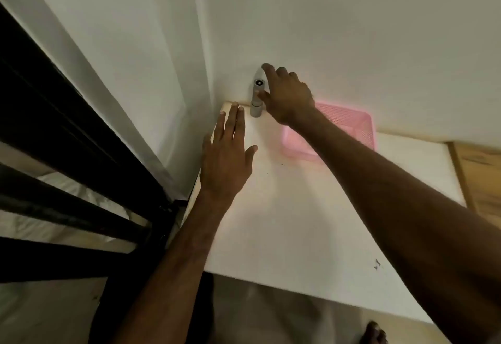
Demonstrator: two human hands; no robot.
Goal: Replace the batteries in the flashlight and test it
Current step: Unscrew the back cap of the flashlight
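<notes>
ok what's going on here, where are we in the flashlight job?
A person is reaching for the grey flashlight, which stands upright at the far corner of the white table, against the wall. The right hand is at it, thumb on its side, fingers not closed round it. The left hand lies flat and open on the table beside it. A pink basket sits behind the right forearm. No batteries show, so the swap looks not yet begun.

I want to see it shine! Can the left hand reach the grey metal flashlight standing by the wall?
Probably yes. The left hand lies flat on the white table just short of the grey metal flashlight, with nothing between them. The right hand is at its other side.
</notes>
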